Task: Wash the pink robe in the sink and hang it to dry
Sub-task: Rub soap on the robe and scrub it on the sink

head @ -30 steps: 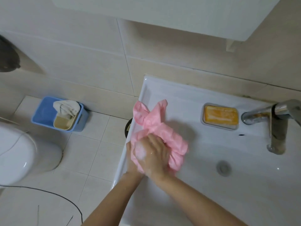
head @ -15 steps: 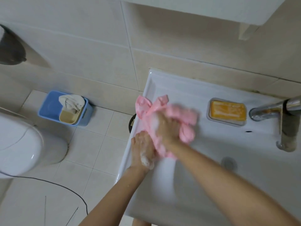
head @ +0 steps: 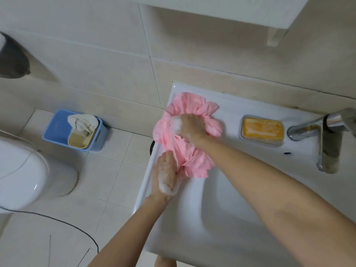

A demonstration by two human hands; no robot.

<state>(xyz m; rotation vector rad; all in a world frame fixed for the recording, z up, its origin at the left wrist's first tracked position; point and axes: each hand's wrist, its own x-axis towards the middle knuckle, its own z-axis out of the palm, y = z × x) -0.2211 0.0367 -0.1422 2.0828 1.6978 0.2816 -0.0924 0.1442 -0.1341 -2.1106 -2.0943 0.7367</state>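
Clearly mid-scrub: the pink robe sits bunched on the sink rim at ten o'clock, the sudsy left hand gripping its near end and the right hand clenched over its middle. Rinsing and hanging remain.

Place: we take this for a home bathroom.
Fixtures: we see a white toilet near a white sink with a metal faucet.
Surfaces: we see a tiled floor and a tiled wall.

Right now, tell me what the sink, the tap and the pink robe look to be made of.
Sink: likely glazed ceramic, glossy white with soft highlights. Tap: metal, chrome-like finish with bright reflections, dulled by stains. Pink robe: thin cloth, fibre unclear; it crumples into fine folds.
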